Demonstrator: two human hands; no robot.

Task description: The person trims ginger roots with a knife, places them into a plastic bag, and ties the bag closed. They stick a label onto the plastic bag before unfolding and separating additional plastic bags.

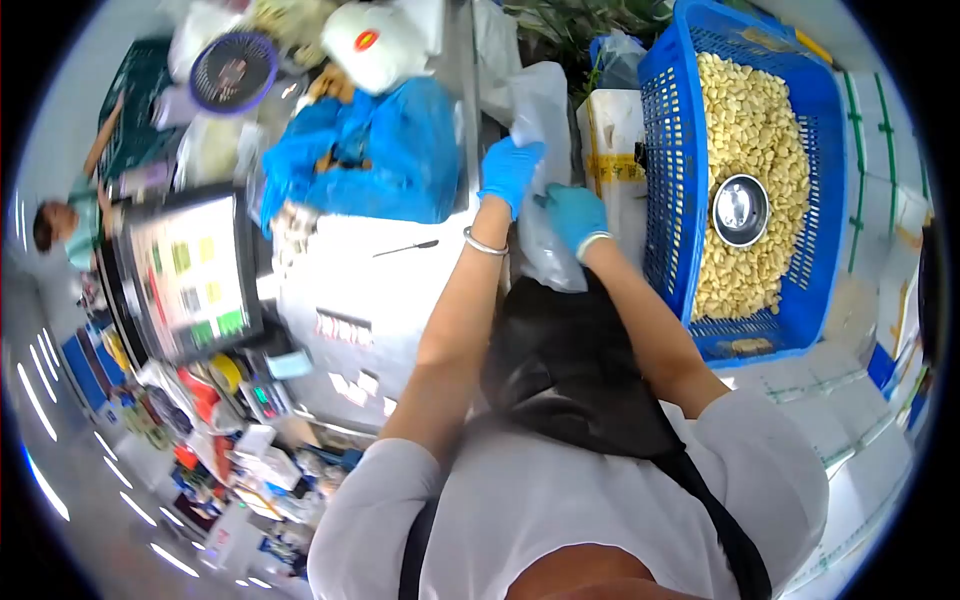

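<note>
A translucent plastic bag (pixel 543 105) hangs in front of my dark apron, between the table edge and the blue crate. My left hand (pixel 511 172), in a blue glove, grips the bag's left side with fingers closed. On its right side, lower down, my right hand (pixel 575 216) in a teal glove pinches the plastic. The bag looks limp; I cannot make out anything in it. Right of my right hand stands a blue plastic crate (pixel 675 180) full of pale peeled cloves or kernels (pixel 745 110), with a metal bowl (pixel 741 211) lying on them.
On the metal table (pixel 350 275) to the left lie a blue plastic bag (pixel 410 150) and a thin dark-handled tool (pixel 408 247). A screen (pixel 190 270) and a purple basket (pixel 234 72) stand beyond. A white carton (pixel 615 120) is beside the crate. Another person (pixel 80 225) is far left.
</note>
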